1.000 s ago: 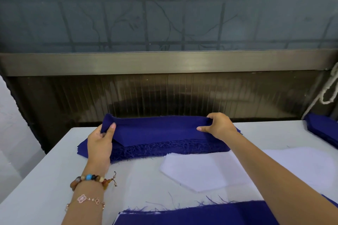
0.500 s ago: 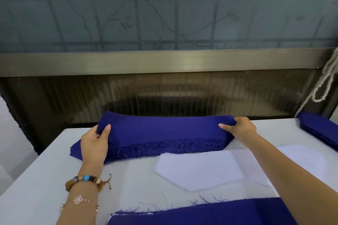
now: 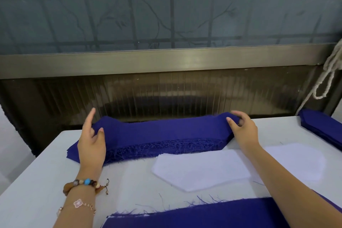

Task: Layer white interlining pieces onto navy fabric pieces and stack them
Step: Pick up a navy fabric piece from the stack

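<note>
The navy fabric pieces (image 3: 166, 135) at mid-frame were matt woven cloth, their near edge rough and frayed into loose threads. The white interlining (image 3: 201, 169) looked smooth, matt and papery. The table top (image 3: 37, 181) was smooth and pale, with a faint sheen. Above it the rail (image 3: 166, 61) was brushed metal, and at upper right hung twisted rope (image 3: 326, 79).

Navy stack (image 3: 162, 139) behind wht interlining (image 3: 201, 168)

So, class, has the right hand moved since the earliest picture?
Yes. The right hand slid rightward along the navy stack to its right end, now farther from the left tip of the white interlining piece.
</note>
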`<control>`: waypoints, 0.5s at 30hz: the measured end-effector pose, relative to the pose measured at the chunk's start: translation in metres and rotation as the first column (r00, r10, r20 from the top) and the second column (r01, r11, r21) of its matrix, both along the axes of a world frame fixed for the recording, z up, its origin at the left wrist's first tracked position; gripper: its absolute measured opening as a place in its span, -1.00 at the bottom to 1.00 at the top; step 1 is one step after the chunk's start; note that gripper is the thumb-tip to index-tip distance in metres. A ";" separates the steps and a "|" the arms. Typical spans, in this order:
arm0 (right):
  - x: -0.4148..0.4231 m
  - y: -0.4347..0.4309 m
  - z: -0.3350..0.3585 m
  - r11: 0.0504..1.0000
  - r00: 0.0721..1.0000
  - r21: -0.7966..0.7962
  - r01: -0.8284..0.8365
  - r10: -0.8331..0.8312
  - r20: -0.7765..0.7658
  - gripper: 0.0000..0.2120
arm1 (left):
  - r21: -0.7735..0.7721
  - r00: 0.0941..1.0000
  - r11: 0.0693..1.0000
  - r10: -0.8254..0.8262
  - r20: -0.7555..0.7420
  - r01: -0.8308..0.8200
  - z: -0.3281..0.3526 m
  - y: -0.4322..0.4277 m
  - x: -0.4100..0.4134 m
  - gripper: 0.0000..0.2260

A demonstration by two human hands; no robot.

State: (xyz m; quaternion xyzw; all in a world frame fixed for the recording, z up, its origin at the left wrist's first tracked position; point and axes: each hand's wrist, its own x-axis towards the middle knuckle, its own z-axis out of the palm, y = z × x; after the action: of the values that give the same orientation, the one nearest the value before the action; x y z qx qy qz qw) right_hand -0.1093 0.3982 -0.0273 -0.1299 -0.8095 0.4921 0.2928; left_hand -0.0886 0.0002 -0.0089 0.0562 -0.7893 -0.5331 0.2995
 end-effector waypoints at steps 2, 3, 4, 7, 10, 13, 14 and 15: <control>0.003 0.001 0.001 0.999 0.999 -0.038 0.001 -0.003 -0.053 -0.48 | -0.031 1.000 0.999 0.012 -0.010 -0.012 -0.005 0.000 -0.001 -0.59; 0.005 0.000 0.002 0.999 0.998 -0.035 -0.025 0.023 -0.064 -0.47 | -0.040 1.000 0.999 0.024 -0.004 -0.024 -0.007 -0.001 -0.002 -0.63; 0.005 0.000 0.002 0.998 0.996 -0.016 -0.066 0.065 -0.060 -0.52 | -0.048 0.999 0.998 0.038 0.008 -0.037 -0.010 -0.001 -0.003 -0.66; 0.004 -0.002 0.002 0.979 0.986 0.120 -0.164 0.163 0.019 -0.72 | -0.039 0.995 0.997 0.074 0.064 -0.072 -0.012 -0.003 -0.007 -0.70; 0.003 -0.002 0.000 0.967 0.985 0.196 -0.165 0.152 0.082 -0.72 | -0.031 0.992 0.996 0.081 0.093 -0.078 -0.012 -0.003 -0.007 -0.69; 0.002 -0.001 0.000 0.963 0.988 0.231 -0.140 0.122 0.089 -0.69 | -0.049 0.993 0.997 0.070 0.094 -0.065 -0.010 -0.002 -0.004 -0.67; 0.002 -0.001 -0.001 0.963 0.989 0.232 -0.137 0.119 0.090 -0.68 | -0.047 0.993 0.997 0.062 0.102 -0.057 -0.008 -0.001 -0.004 -0.65; 0.002 -0.002 -0.001 0.962 0.989 0.237 -0.135 0.117 0.091 -0.68 | -0.049 0.992 0.998 0.055 0.114 -0.050 -0.007 -0.001 -0.004 -0.64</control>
State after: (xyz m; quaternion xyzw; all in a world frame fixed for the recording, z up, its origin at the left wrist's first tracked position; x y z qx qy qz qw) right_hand -0.1077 0.3962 -0.0282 -0.0599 -0.8807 0.4017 0.2436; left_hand -0.0924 -0.0005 -0.0156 0.1006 -0.8155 -0.5027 0.2688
